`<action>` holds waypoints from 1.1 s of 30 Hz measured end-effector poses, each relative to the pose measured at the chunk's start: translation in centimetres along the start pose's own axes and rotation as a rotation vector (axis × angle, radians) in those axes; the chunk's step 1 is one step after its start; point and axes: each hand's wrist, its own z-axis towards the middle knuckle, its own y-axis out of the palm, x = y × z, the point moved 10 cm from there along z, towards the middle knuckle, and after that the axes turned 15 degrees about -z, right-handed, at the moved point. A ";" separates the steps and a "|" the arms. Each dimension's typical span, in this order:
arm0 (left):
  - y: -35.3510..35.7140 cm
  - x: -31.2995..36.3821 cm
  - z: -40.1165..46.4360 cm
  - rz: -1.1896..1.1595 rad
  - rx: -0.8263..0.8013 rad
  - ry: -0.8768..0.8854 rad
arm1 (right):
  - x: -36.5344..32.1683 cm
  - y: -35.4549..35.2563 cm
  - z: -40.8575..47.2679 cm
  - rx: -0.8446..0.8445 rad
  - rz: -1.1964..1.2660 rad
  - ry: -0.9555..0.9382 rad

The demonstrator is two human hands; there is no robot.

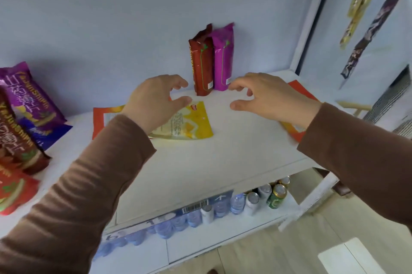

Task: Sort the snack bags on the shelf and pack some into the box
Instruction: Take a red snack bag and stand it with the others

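At the far left of the white shelf (200,162) lies a row of snack bags: a red bag (15,191) nearest the front, a brown bag (20,140) behind it, then a purple bag (29,93) over a blue one. Further right an orange packet (104,117) and a yellow packet (189,124) lie flat. The left hand (153,99) hovers over the yellow packet, fingers loosely curled and holding nothing; whether it touches the packet is hard to tell. Behind it, a tall brown pack (201,66) and a magenta pack (224,59) stand upright side by side against the wall. The right hand (265,97) is spread, empty, above another orange packet (298,93). Bottles and cans (256,200) line the lower shelf.
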 end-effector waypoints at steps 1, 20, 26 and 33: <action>0.7 -0.4 1.0 -0.006 0.000 -0.010 | 0.9 0.5 0.8 -0.006 0.004 0.009; 7.5 -7.8 15.5 -0.322 0.314 -0.384 | 5.2 -0.8 19.4 0.428 -0.062 -0.114; 8.3 -7.6 17.0 -0.398 0.422 -0.373 | 3.9 -0.5 21.0 0.484 -0.173 -0.211; 5.1 -4.7 14.1 -0.578 0.524 -0.238 | 4.1 -3.8 19.0 0.609 0.116 -0.306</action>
